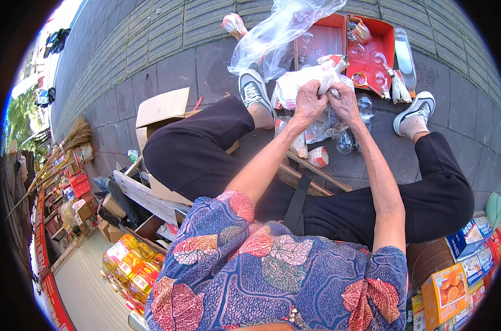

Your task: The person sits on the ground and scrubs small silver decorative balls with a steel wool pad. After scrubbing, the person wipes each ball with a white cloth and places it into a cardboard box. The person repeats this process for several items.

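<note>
My left hand (pixel 310 101) and my right hand (pixel 344 103) meet in front of me, both pinching the gathered top of a white plastic bag (pixel 294 82). What the bag holds is hidden. Below my hands, clear glass light bulbs (pixel 345 143) lie on the paving, beside paper-wrapped pieces and a printed paper sleeve (pixel 318 157). Just beyond stands an open red cardboard box (pixel 389 37), with several bulbs and a round yellow-rimmed item (pixel 359 79) in it. A second red box (pixel 341 31) adjoins it, partly covered by a crumpled clear plastic bag (pixel 267 39).
A clear bottle (pixel 405 62) lies right of the boxes, and a paper-wrapped piece (pixel 234 25) lies far left. An open cardboard carton (pixel 161 108) stands by my left knee. Oil bottles (pixel 134 265) are behind left; an orange carton (pixel 445 296) sits behind right. A straw broom (pixel 77 133) lies left.
</note>
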Demonstrator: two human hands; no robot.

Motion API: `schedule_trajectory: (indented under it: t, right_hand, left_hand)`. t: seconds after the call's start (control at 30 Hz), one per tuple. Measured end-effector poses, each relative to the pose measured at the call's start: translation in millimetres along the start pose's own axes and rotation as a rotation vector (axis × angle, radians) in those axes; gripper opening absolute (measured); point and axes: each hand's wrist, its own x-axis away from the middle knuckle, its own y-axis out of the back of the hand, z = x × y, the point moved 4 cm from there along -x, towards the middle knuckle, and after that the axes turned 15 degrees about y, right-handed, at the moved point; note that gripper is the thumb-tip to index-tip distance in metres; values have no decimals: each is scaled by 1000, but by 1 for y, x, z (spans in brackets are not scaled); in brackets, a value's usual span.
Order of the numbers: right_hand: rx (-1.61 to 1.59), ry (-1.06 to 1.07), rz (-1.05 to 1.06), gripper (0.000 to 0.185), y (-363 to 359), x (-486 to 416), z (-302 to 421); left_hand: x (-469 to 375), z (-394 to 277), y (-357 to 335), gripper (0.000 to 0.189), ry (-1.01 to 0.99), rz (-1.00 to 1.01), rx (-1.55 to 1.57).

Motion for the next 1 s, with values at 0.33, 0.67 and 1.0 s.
schedule_trajectory:
  t: [0.33, 0.67, 1.0]
  right_hand:
    - [-70, -72, -31, 20, -6, 2, -4]
    - [-107, -72, -8, 19, -7, 0, -8]
    - [-120, -100, 20, 20, -7, 0, -6]
  left_hand:
    - [5, -21, 7, 16, -121, 3, -151]
    - [2, -18, 5, 13, -107, 10, -307]
    - [4, -24, 4, 11, -115, -4, -432]
